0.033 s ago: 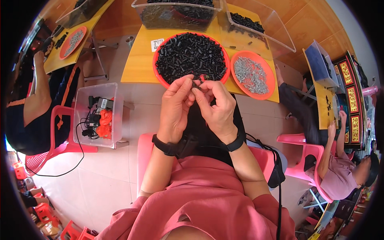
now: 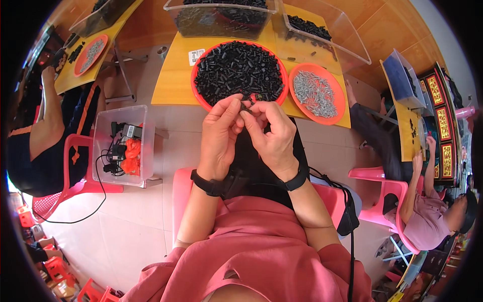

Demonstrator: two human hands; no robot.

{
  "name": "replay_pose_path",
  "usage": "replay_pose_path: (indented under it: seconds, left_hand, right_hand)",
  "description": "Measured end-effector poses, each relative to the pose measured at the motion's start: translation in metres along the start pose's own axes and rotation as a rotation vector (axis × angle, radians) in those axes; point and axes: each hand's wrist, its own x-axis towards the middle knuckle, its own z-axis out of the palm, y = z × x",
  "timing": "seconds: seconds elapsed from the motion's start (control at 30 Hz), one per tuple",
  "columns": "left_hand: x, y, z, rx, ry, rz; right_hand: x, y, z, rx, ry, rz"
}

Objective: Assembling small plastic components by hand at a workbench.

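My left hand and my right hand meet just in front of the table edge. Thumbs and fingers of both pinch a small dark part, mostly covered by the fingertips. Right behind them stands a red basin heaped with short black plastic pieces. To the basin's right, an orange plate carries many small grey pins or screws; I cannot tell which.
Clear plastic bins of black pieces stand along the back of the yellow table. On the floor at left, a clear box holds cables and an orange bag. People sit at tables on both sides. A black cable hangs at my right.
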Motion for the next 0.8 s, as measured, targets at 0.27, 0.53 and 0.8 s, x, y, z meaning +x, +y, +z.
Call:
replay_pose_path:
  seconds: [0.27,0.53,0.8]
  left_hand:
    - [-0.001,-0.002,0.004,0.087,-0.041,0.097]
    - [-0.004,0.0,0.007,0.151,-0.092,0.16]
    - [-0.008,-0.004,0.011,0.134,-0.075,0.163]
  right_hand:
    - [0.002,-0.009,-0.012,0.028,-0.037,0.015]
    - [-0.002,-0.005,-0.012,0.016,0.023,-0.024]
    - [-0.008,-0.005,-0.012,0.029,0.094,-0.041]
